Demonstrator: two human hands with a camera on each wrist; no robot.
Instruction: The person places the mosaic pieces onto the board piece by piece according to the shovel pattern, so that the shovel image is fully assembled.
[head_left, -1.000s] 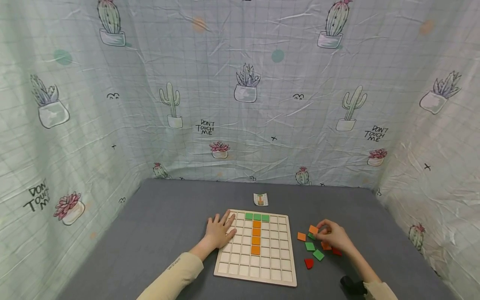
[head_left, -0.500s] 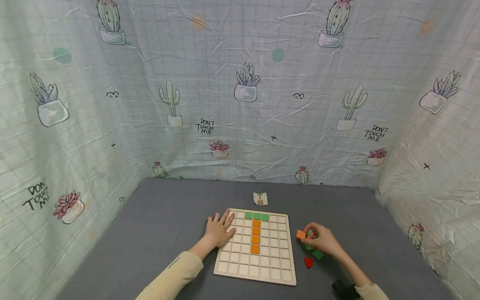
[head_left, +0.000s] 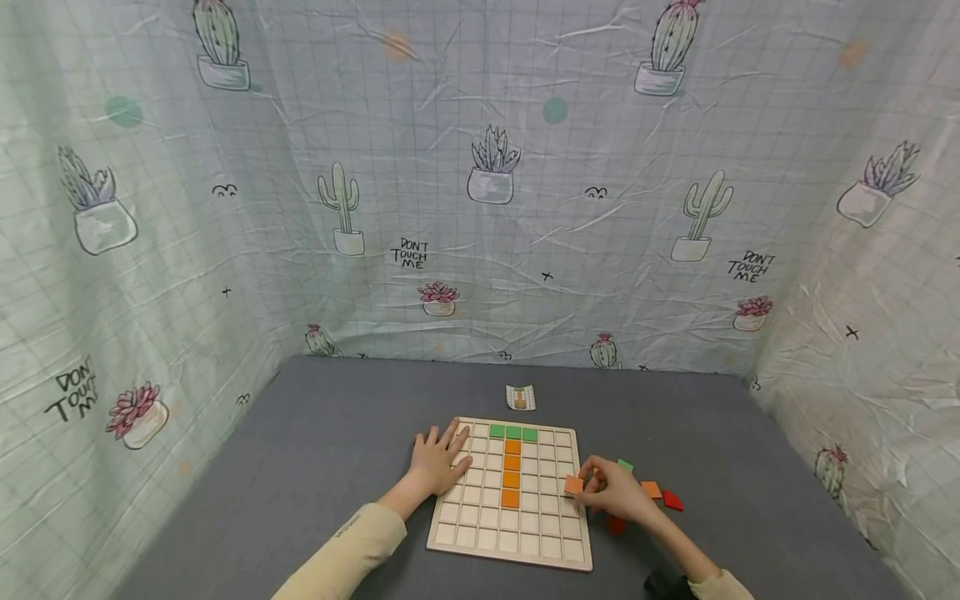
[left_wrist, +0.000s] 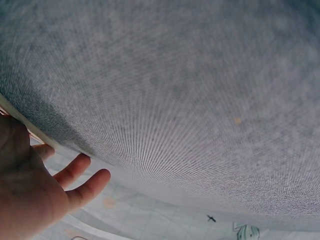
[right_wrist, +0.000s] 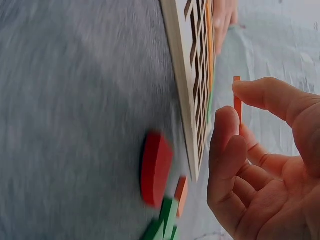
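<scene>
A wooden grid board (head_left: 508, 546) lies on the dark table, with three green square tiles (head_left: 513, 432) in its far row and a column of orange square tiles (head_left: 511, 479) running toward me below them. My left hand (head_left: 435, 465) rests with spread fingers on the board's left edge. My right hand (head_left: 611, 490) pinches an orange square tile (head_left: 573, 485) between thumb and fingers, over the board's right edge. In the right wrist view that orange tile (right_wrist: 237, 100) is seen edge-on, held above the table.
Right of the board lie loose pieces: an orange tile (head_left: 651, 489), a red piece with a curved side (head_left: 672, 500), another red piece (head_left: 617, 525) and a green tile (head_left: 625, 465), partly hidden by the right hand. A small printed card (head_left: 521, 397) lies beyond the board.
My right hand has carried the orange tile leftward from the loose pieces to the board's right edge. The left hand has stayed on the board.
</scene>
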